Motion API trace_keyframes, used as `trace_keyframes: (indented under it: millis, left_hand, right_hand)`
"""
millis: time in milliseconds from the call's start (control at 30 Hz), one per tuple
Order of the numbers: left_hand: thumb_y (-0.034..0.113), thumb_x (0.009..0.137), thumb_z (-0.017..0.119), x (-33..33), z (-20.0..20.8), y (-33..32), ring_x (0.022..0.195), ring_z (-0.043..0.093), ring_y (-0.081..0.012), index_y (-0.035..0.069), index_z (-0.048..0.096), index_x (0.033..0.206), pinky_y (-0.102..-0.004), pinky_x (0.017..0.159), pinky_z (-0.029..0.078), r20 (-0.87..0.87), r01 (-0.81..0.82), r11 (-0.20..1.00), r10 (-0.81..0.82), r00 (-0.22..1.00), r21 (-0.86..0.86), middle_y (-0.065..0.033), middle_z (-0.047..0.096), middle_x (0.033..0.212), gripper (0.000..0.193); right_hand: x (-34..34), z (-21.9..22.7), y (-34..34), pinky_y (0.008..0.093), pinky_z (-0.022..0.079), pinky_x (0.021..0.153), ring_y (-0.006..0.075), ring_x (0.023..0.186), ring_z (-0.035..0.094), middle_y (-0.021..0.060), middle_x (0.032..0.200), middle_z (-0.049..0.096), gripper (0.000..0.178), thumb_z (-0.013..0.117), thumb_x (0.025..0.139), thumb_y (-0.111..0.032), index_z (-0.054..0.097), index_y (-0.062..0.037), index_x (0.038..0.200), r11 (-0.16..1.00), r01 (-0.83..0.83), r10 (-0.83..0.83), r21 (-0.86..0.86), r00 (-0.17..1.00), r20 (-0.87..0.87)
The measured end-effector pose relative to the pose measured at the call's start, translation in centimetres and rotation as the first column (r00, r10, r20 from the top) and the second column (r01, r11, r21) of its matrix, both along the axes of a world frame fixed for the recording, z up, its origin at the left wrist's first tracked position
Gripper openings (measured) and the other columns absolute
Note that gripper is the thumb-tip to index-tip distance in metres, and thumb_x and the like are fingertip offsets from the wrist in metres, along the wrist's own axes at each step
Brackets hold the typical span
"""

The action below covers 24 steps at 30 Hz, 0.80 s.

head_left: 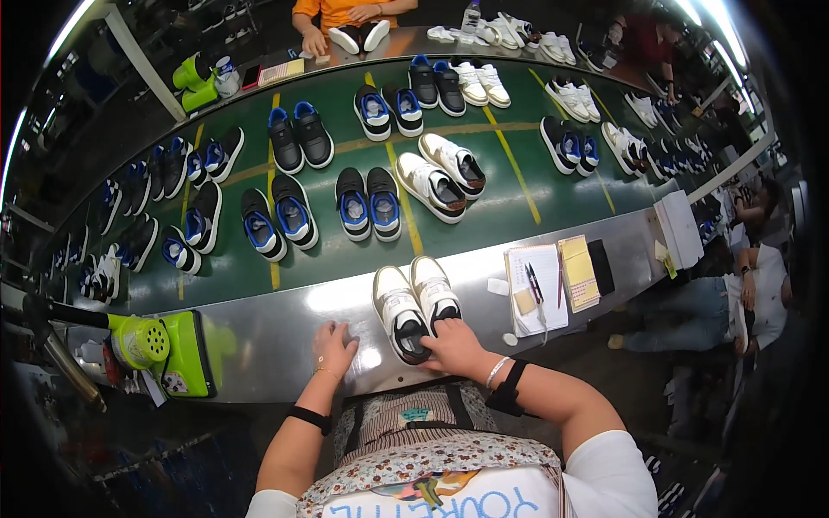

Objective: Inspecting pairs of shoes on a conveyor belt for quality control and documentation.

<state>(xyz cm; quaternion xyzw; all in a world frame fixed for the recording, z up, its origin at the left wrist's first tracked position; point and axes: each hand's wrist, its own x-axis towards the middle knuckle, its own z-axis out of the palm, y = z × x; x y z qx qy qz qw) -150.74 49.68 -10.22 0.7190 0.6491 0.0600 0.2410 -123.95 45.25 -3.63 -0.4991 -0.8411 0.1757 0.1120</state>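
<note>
A pair of white and beige sneakers stands side by side on the metal ledge in front of me, toes pointing away. My right hand [456,347] grips the heel end of the right sneaker [432,285], its thumb toward the shoe's opening. The left sneaker [396,302] stands close against it, and its dark lining shows. To the left of the pair, my left hand [334,347] rests on the metal ledge [276,324] with fingers apart and nothing in it.
Beyond the ledge, a green conveyor belt [328,250] carries several pairs of black and white sneakers. A bright green blower [168,350] sits at the left. On the right lie a notebook [535,298] with pens and a yellow pad [580,276]. A person in orange [354,12] works across the belt.
</note>
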Motion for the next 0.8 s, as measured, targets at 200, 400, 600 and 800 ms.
trace_keyframes:
  millis: [200,400,600,800]
  left_hand:
    - [0.035,0.056,0.078,-0.6,4.4,0.6,0.131,0.012,-0.0367,0.026,0.025,0.135,-0.0550,0.101,0.018,-0.413,-0.141,0.906,-0.040,0.910,-0.398,-0.0163,0.007,0.144,0.096]
    - [0.033,0.053,0.081,-0.8,3.2,1.1,0.132,0.009,-0.0370,0.029,0.017,0.137,-0.0548,0.101,0.019,-0.442,-0.148,0.909,-0.044,0.896,-0.390,-0.0162,0.003,0.144,0.106]
    - [0.035,0.049,0.083,-1.0,2.7,1.3,0.132,0.009,-0.0370,0.030,0.013,0.138,-0.0531,0.098,0.027,-0.484,-0.183,0.893,-0.044,0.874,-0.411,-0.0166,0.001,0.145,0.113]
    - [0.036,0.051,0.082,-1.4,3.7,1.2,0.132,0.009,-0.0359,0.033,0.012,0.138,-0.0524,0.098,0.028,-0.518,-0.273,0.851,0.001,0.855,-0.449,-0.0150,0.000,0.145,0.111]
  right_hand:
    - [9.1,5.4,6.2,0.0361,0.038,0.066,0.0275,0.075,0.049,0.0100,0.075,0.046,0.035,0.072,0.060,-0.039,0.060,-0.0155,0.082,0.989,0.050,-0.060,0.136,0.995,0.076]
    - [21.3,7.9,18.7,0.0403,0.035,0.089,0.0310,0.104,0.044,0.0168,0.114,0.046,0.060,0.075,0.061,-0.028,0.050,-0.0123,0.113,0.727,0.439,-0.588,0.529,0.795,0.148]
    - [20.0,5.0,25.3,0.0381,0.037,0.088,0.0282,0.103,0.047,0.0097,0.108,0.051,0.047,0.073,0.062,-0.017,0.055,-0.0144,0.105,0.926,0.251,-0.302,0.281,0.941,0.155]
    - [13.3,-4.0,27.1,0.0560,0.022,0.098,0.0293,0.116,0.039,0.0109,0.117,0.045,0.063,0.078,0.054,-0.032,0.054,-0.0289,0.112,0.984,0.163,-0.108,-0.067,0.857,0.504]
